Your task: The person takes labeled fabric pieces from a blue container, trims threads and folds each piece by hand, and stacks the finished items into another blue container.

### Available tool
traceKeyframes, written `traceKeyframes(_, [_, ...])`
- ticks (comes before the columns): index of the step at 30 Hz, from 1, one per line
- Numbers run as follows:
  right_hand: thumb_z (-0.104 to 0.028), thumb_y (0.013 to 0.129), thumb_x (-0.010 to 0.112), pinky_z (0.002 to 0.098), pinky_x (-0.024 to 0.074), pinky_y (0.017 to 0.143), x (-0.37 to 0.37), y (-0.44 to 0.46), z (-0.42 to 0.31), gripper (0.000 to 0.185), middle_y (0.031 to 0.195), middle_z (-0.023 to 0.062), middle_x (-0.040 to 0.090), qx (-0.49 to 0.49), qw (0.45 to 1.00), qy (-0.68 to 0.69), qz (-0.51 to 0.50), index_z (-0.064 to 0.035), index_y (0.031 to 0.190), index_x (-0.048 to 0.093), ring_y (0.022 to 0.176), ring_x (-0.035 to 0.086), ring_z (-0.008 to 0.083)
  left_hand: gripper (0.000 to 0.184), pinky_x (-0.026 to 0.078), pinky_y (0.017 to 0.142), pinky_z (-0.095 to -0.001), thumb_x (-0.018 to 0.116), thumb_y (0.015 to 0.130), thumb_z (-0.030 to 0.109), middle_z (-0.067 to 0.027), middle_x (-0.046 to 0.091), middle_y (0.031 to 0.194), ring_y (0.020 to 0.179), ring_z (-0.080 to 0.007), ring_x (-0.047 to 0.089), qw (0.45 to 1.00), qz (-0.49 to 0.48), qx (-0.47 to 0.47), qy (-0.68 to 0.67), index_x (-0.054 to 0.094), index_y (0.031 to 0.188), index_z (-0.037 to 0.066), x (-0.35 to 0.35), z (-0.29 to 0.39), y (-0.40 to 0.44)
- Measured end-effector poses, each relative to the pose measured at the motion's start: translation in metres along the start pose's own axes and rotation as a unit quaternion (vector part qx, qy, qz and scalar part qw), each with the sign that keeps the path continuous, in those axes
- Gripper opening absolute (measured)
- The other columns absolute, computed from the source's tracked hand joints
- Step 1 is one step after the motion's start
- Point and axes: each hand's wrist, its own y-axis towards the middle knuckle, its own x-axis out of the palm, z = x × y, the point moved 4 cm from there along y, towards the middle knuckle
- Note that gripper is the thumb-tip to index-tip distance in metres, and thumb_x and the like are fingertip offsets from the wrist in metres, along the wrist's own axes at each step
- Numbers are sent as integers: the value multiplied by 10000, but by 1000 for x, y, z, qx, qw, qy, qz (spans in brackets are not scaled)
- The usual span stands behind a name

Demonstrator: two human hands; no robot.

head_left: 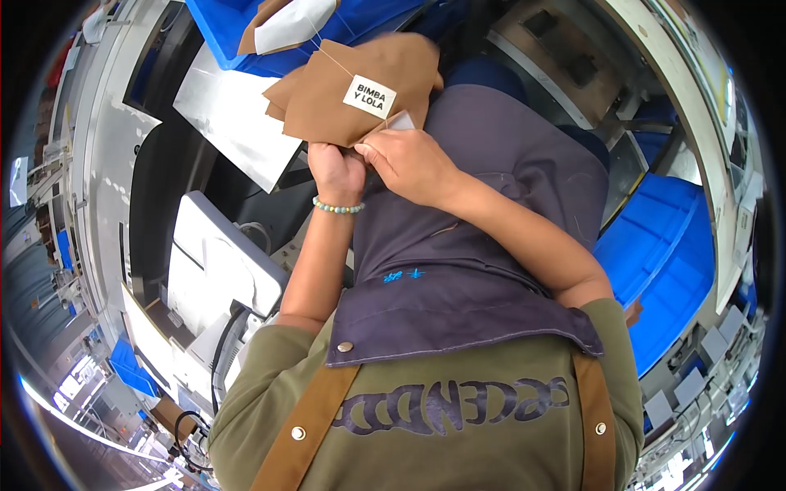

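Observation:
Several brown sheet-like pieces (327, 98) are bunched above my lap, with a white label (370, 96) reading "BIMBA Y LOLA" on the front one. My left hand (337, 170), with a beaded bracelet at the wrist, grips their lower edge; its fingertips are hidden behind them. Beside it, my right hand (409, 164) pinches the lower corner, thumb and fingers pressed together. A small whitish piece (400, 123) shows just above my right fingers. Thin string runs from the label up towards another brown piece with a white face (295, 24).
A blue bin (214, 33) lies beyond the brown pieces. Left are a metal plate (233, 114) and a white machine housing (221, 254). Blue crates (663, 262) stand at the right, below a metal block (557, 57). A dark apron covers my lap.

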Motion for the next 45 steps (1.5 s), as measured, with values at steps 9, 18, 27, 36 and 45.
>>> traceKeyframes(9, [-183,966,514,449,489,678,10,10,19,257,784,205,647,-26,995,49,-88,6,845,639,748,623,369,386,466,974,-344,588,999,233,-89,583,1310,1146,-192,581,988,-53,79,126,516,1312,19,31,7,-19])
traceKeyframes(18, [-254,1051,435,196,395,606,-61,49,28,339,965,-2,599,1,964,267,17,-6,1139,649,656,447,53,220,493,779,-237,642,962,119,-23,707,986,874,-67,620,860,-248,35,445,668,1106,-45,15,97,2])
traceKeyframes(27, [-315,972,531,415,516,743,-15,42,47,311,903,150,676,-42,986,-68,-145,-33,956,661,819,644,357,226,493,684,-243,622,975,139,-25,702,836,772,-31,550,739,-312,-63,594,671,1046,-69,24,118,-18])
traceKeyframes(36, [-265,941,585,411,559,700,-25,29,74,260,858,107,691,-86,933,-326,-128,-28,863,656,820,689,293,192,511,708,-349,612,936,113,-212,703,848,722,-305,677,622,-277,56,731,670,1025,-47,44,118,-10])
traceKeyframes(45, [-185,888,604,382,567,687,-35,18,59,174,834,98,702,-118,897,-393,-165,-43,835,690,797,696,273,264,516,730,-395,617,941,212,-236,696,869,809,-402,676,643,-59,228,728,681,1016,-33,37,138,4])
